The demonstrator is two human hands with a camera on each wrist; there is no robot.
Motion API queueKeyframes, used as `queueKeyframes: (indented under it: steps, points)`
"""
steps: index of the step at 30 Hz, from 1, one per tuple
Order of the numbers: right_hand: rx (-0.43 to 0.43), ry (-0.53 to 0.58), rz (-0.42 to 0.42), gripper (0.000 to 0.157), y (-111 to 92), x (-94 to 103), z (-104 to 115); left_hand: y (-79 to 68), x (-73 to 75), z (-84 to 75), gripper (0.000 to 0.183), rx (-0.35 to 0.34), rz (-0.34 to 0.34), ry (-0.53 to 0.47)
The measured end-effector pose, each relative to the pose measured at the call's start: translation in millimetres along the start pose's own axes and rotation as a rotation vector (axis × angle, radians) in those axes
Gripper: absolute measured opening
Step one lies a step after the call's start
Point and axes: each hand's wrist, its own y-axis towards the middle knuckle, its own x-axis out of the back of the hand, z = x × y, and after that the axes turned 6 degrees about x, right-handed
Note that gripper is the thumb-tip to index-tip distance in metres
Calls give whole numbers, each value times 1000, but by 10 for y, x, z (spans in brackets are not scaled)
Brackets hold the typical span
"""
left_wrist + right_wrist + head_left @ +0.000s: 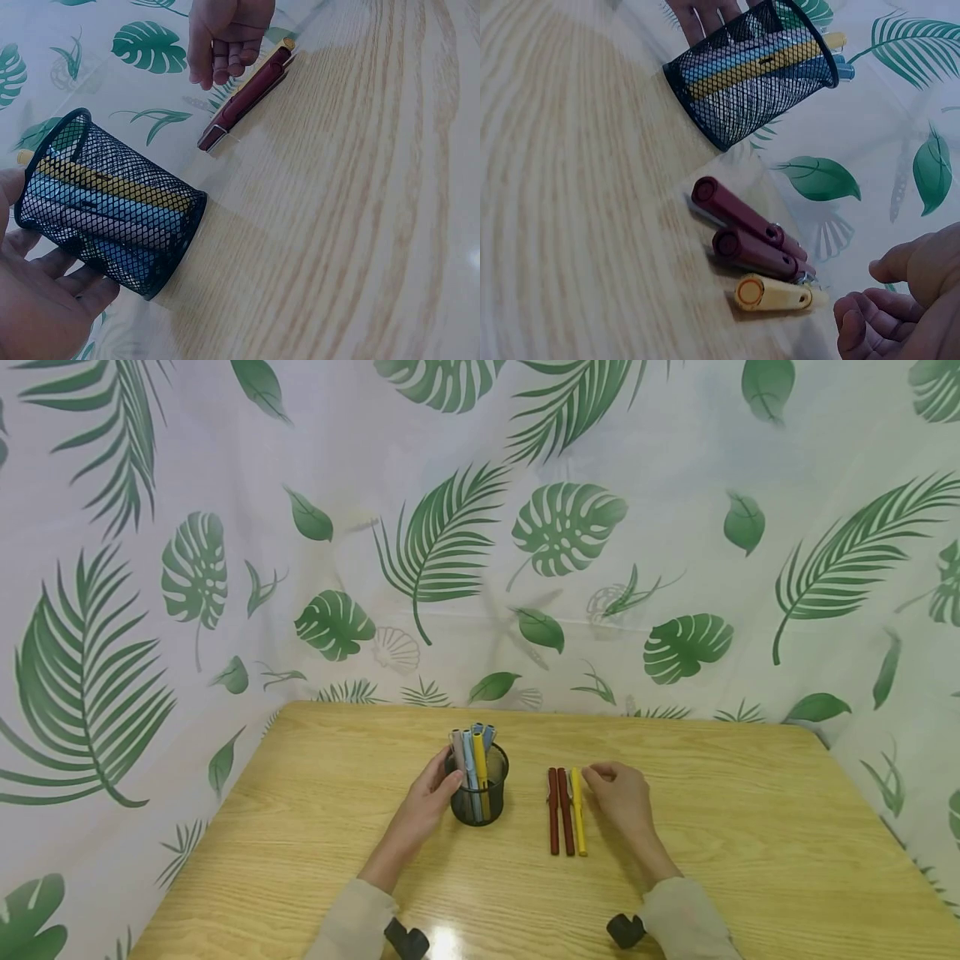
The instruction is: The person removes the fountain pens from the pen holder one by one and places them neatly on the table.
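1. Left hand (427, 797): grips the black mesh cup (497, 802) from its left side, the thumb near the rim. The cup stands upright on the table (750, 827) with several standing pens (480, 756) inside.
2. Right hand (621, 797): holds nothing; its fingers are loosely bent, and the right wrist view shows the thumb apart from them.
3. Loose items: two dark red pens (553, 814) and one yellow pen (577, 814) lie side by side on the table, between the cup and the right hand.
4. Governing relation: the yellow pen is outermost on the right, just left of the right hand, which is clearly the nearer of the two hands. Its long axis runs away from the person (slightly slanted), with the right fingertips beside its far end. Contact: none evident.
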Motion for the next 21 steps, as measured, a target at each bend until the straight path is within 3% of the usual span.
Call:
queueKeyframes:
  steps: [6, 21]
  points:
    - [-6, 85, 5, 35, -10, -39, 154, 4, 0, 10, 66, 4, -3, 3]
    - [0, 166, 34, 34, 19, -214, 410, -11, -4, -8, 67, 6, 3, -2]
